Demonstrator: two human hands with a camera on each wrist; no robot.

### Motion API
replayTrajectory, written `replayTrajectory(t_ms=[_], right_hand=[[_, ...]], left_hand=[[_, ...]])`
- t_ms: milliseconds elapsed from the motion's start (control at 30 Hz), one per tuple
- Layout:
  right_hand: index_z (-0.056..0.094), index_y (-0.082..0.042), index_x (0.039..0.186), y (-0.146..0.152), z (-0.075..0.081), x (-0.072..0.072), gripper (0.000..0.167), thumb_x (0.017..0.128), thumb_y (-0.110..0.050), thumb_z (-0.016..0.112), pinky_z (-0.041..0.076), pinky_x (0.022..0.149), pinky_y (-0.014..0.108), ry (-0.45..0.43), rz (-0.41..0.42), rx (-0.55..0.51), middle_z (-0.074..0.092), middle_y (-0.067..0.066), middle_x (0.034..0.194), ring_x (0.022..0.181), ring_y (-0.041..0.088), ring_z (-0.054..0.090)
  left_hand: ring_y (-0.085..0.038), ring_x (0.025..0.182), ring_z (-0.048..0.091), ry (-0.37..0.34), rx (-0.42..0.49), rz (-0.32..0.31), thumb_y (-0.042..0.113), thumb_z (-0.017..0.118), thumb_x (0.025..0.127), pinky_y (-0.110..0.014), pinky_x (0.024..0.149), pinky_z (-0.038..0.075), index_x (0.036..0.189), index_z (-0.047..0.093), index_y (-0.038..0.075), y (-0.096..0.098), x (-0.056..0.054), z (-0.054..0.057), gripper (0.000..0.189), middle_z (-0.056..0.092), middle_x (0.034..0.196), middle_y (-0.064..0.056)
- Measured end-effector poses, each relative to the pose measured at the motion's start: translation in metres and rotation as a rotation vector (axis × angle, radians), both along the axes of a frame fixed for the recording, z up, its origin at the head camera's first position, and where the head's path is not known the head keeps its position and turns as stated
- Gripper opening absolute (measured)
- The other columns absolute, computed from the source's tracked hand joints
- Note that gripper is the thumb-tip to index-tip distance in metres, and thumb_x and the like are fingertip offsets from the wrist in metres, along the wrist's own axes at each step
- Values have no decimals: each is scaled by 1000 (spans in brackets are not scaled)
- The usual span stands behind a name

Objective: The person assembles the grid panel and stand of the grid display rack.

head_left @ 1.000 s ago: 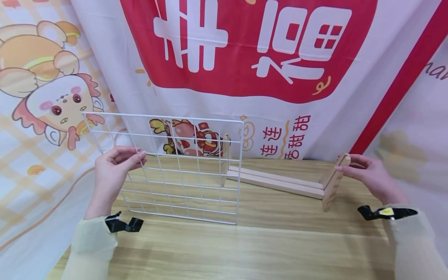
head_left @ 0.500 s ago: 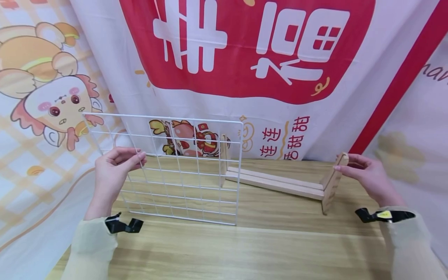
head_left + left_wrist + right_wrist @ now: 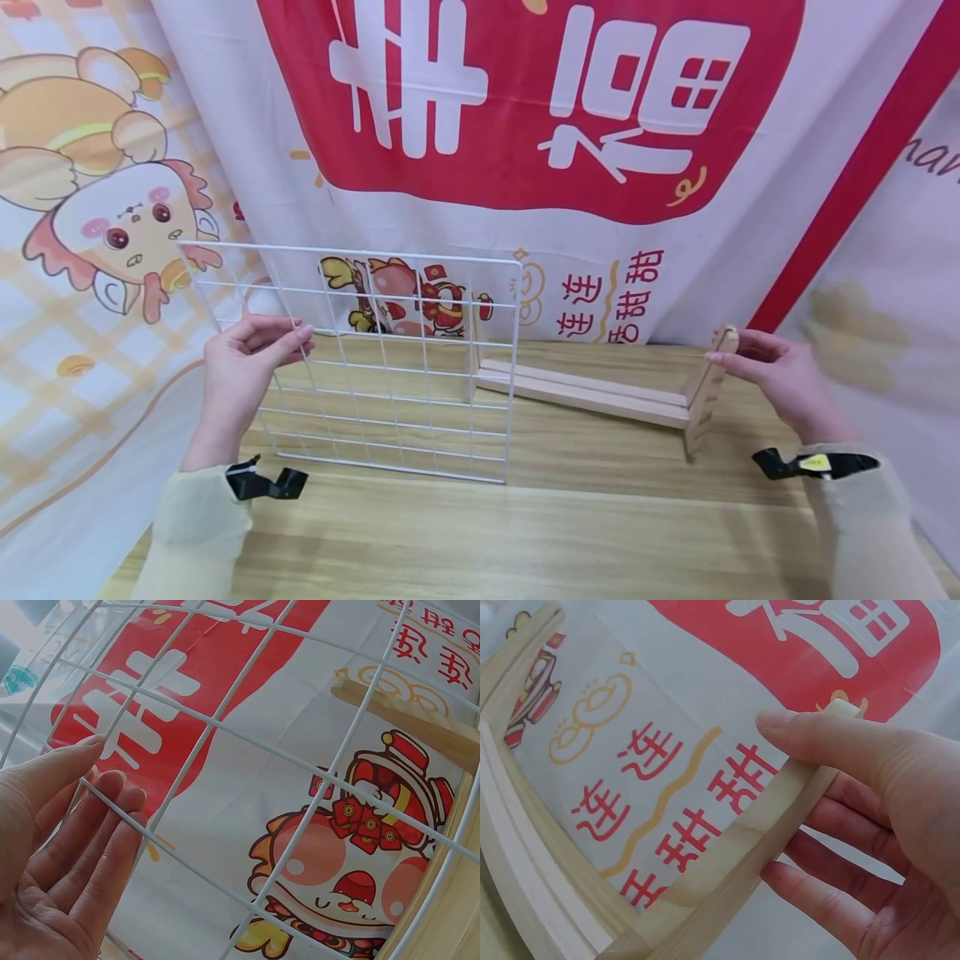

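Observation:
Toward the left of the head view, a white wire grid panel (image 3: pixel 360 252) stands upright with its lower edge at the tabletop. My left hand (image 3: pixel 243 358) pinches one of its wires between thumb and fingers, near the panel's left side. Behind and to the right is a pale wooden stand (image 3: pixel 585 396), two slanted end pieces joined by long slats. The top of its right end piece (image 3: pixel 742 870) is gripped by my right hand (image 3: pixel 780 375), thumb on one face and fingers on the other. The stand's left end piece shows through the grid wires.
A light wood-grain table (image 3: pixel 540 542) lies under everything. Behind it hangs a white cloth (image 3: pixel 480 221) with a red panel and characters. Another printed cloth (image 3: pixel 45 367) drapes at the left. Black straps with small mounts sit on both wrists.
My right hand has shifted slightly left, and the wooden stand has slid left with it, its left end further behind the grid. The left hand and grid panel stay practically still.

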State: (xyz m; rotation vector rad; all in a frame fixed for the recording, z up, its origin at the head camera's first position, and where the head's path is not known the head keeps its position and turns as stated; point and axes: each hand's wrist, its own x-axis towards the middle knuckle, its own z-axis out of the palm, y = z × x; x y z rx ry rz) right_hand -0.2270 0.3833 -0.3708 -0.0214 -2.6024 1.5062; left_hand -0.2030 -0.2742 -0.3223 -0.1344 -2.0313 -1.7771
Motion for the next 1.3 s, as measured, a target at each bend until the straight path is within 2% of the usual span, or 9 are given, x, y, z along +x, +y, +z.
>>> replayTrajectory(t_ms=[100,333,600,1000,1300], right_hand=[[56,-6,142,-4,-2,-1,66,93,-45,75,51,79,15,-15,4,1,66,-15,110,101,7,61],[53,-7,148,-14,-8,0,76,90,-51,75,50,87,26,-61,-13,15,65,-14,113,104,9,59],[57,0,141,-25,-18,-2,65,92,-38,78,51,79,14,24,38,-23,68,-15,108,98,5,62],[58,1,140,-48,-19,-9,66,91,-38,79,54,82,17,29,100,-55,68,-1,115,103,12,62],[58,2,139,-61,-20,-13,64,90,-34,81,54,83,18,34,138,-91,68,3,117,104,11,63]], left_hand=[[-14,78,74,-1,2,0,18,82,89,-25,75,60,111,69,-5,0,0,0,34,76,94,-4],[-15,79,74,-8,9,-7,18,82,89,-25,75,60,111,70,-5,2,0,0,34,76,95,-4],[-14,79,74,-22,1,-3,19,82,89,-24,75,60,112,69,-5,2,0,0,35,76,95,-3],[-15,80,74,-18,-3,5,19,81,89,-24,75,60,112,69,-4,3,1,1,34,76,96,-3],[-14,82,74,-17,-17,3,20,80,90,-24,76,60,115,68,-6,1,-1,-1,37,76,98,-3]])
